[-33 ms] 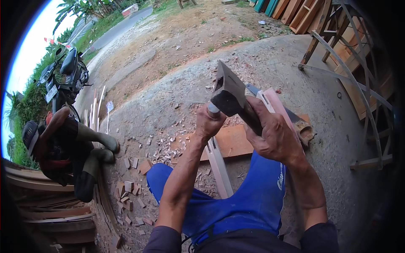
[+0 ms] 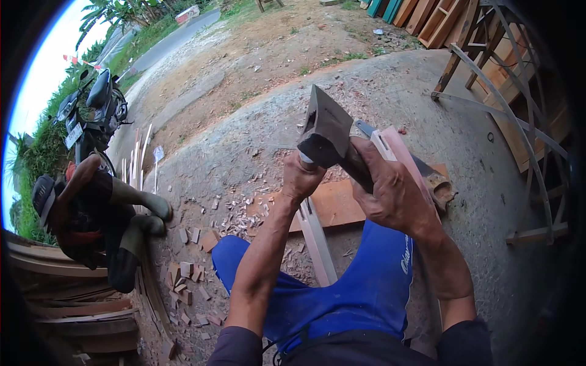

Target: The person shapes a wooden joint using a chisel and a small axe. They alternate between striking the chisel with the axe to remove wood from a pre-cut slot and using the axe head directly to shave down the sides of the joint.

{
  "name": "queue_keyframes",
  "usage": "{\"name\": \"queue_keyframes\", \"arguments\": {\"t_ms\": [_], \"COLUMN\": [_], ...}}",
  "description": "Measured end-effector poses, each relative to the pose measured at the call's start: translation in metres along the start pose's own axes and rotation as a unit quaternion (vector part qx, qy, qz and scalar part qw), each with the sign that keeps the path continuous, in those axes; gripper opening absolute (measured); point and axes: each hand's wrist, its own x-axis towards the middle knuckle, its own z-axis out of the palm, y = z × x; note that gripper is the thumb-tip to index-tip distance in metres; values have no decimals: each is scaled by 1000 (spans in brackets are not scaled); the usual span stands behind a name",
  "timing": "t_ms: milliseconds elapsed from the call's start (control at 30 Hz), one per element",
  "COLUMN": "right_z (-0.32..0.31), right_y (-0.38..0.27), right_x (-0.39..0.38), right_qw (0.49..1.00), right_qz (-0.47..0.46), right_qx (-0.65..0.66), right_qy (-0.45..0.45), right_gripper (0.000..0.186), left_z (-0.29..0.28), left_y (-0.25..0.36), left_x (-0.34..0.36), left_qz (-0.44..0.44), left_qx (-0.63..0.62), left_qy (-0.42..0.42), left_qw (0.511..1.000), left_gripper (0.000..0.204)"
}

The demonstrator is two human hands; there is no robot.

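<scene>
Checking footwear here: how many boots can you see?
2, both on the co-worker at left: the upper boot and the lower boot just beneath it. Others may be hidden: the wearer's feet don't show.

Left hand (image 2: 302, 180) and right hand (image 2: 392, 192) curled, near each other, bare forearms (image 2: 261, 256) angled inward

Blue trousers (image 2: 317, 304): white script-like lettering (image 2: 406, 258) running along the right thigh, partly in folds.
Motorcycle (image 2: 99, 96): pale number plate (image 2: 74, 135), characters too small from where I stand.
Axe head (image 2: 331, 125): faint dark mark on its flat, unreadable.
Co-worker's dark cap (image 2: 43, 194): pale marking, can't make it out.
</scene>
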Motion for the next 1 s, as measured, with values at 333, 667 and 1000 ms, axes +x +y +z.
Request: {"name": "queue_keyframes", "arguments": {"t_ms": [333, 667, 1000], "right_z": [16, 10, 6], "right_y": [-9, -1, 8], "right_x": [22, 14, -3], "right_qw": [990, 993, 997], "right_qz": [-84, -25, -23], "right_qx": [-94, 102, 60], "right_qy": [-69, 60, 35], "right_gripper": [63, 63, 65], "left_z": [-9, -9, -3], "left_y": [9, 17, 23], "left_x": [-11, -3, -7], "left_qz": [-108, -124, -45], "left_qx": [9, -4, -35], "left_qy": [-55, 16, 23], "left_qw": [993, 992, 998], "left_gripper": [24, 15, 15]}}
